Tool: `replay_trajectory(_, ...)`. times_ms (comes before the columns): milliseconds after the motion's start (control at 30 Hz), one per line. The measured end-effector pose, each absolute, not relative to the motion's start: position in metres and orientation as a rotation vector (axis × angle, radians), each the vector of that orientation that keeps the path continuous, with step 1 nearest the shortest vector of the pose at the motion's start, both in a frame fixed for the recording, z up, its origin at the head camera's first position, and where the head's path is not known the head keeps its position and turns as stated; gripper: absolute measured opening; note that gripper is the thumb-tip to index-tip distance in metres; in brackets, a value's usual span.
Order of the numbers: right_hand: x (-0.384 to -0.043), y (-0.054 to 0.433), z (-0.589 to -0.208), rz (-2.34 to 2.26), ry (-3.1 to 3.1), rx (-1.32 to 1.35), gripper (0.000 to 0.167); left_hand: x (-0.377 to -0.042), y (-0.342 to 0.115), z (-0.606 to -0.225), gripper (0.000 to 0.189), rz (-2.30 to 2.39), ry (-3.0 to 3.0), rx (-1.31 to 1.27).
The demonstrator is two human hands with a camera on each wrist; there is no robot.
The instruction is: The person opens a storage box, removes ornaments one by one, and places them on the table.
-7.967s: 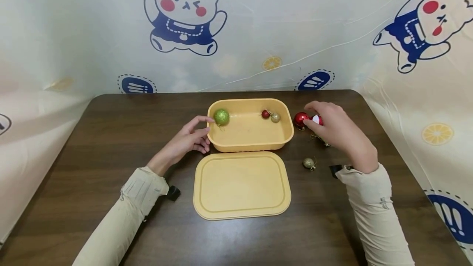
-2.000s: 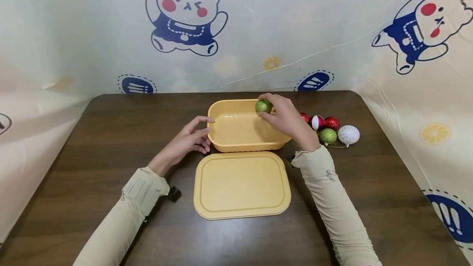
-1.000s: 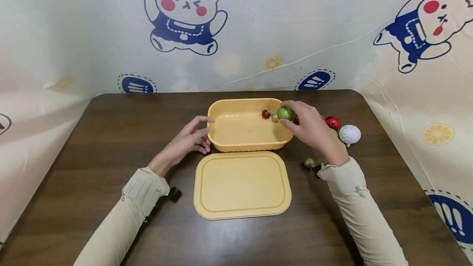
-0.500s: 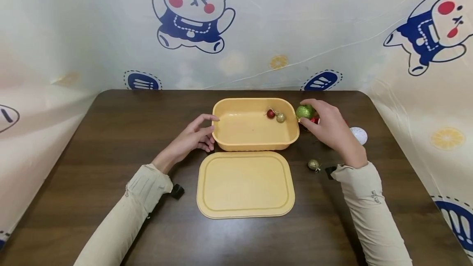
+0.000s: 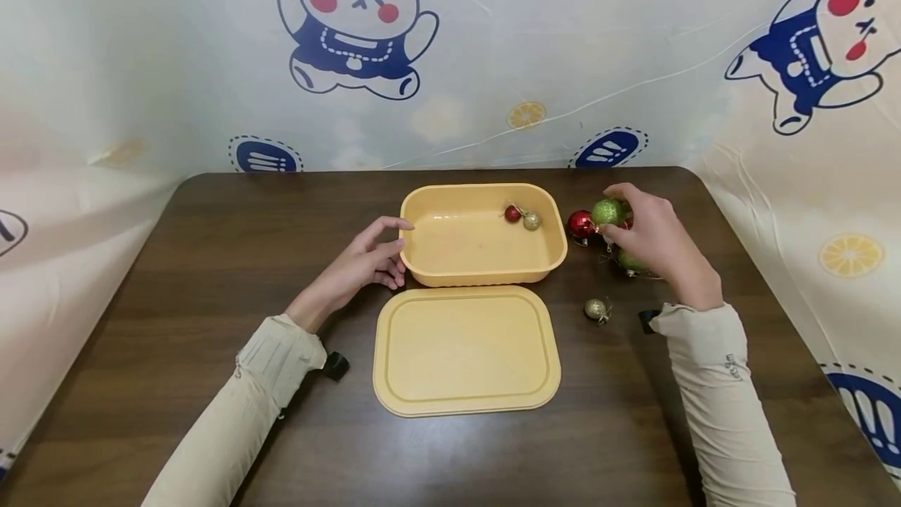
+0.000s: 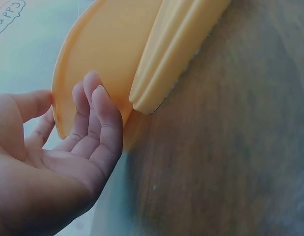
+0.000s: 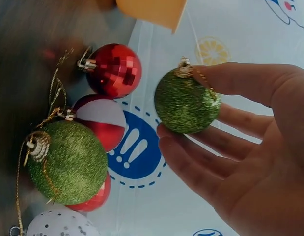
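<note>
My left hand (image 5: 357,260) pinches the left rim of a yellow plastic box (image 5: 464,280), index finger over the edge and thumb outside. In the left wrist view, the other fingers curl beside the box wall (image 6: 166,59). My right hand (image 5: 655,233) holds a glittery green Christmas bauble (image 5: 608,212) between thumb and fingertips, above a cluster of ornaments. The right wrist view shows that bauble (image 7: 186,103) off the table, near a faceted red bauble (image 7: 115,71), a red-and-white one (image 7: 100,120), another green one (image 7: 68,162) and a white dotted one (image 7: 61,226).
A small dark red bauble (image 5: 512,213) and a small gold bauble (image 5: 532,221) lie inside the box at its right. The flat yellow lid (image 5: 466,350) lies before the box. Another gold bauble (image 5: 596,310) sits right of the lid. A patterned cloth (image 5: 479,61) stands behind the table.
My right hand has carried the green bauble, which lay in the box's left end earlier, rightward over the rim to the ornament cluster. My left hand stays at the box; the head view shifts slightly.
</note>
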State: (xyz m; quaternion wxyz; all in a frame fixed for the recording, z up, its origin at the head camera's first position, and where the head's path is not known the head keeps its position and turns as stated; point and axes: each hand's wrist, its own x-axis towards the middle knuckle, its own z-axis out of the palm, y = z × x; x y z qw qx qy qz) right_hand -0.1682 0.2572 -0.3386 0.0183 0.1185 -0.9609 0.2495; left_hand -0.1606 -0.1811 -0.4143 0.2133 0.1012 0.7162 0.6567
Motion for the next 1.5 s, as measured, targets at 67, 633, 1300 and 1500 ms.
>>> replay_trajectory(67, -0.170, 0.259, -0.340, 0.755, -3.013, 0.374, 0.050, -0.160, -0.181, -0.414, 0.041, 1.823, 1.989, 0.283)
replay_trajectory(633, -0.174, 0.255, -0.353, 0.575, -3.116, 0.419, 0.043, -0.161, -0.179, -0.414, 0.039, 1.823, 1.985, 0.289)
replay_trajectory(1300, -0.177, 0.253, -0.359, 0.522, -3.198, 0.433, 0.043, -0.158, -0.179, -0.415, 0.039, 1.825, 1.997, 0.277)
replay_trajectory(1500, -0.178, 0.254, -0.361, 0.502, -3.172, 0.470, 0.042, -0.159, -0.179, -0.415, 0.039, 1.825, 1.998, 0.284)
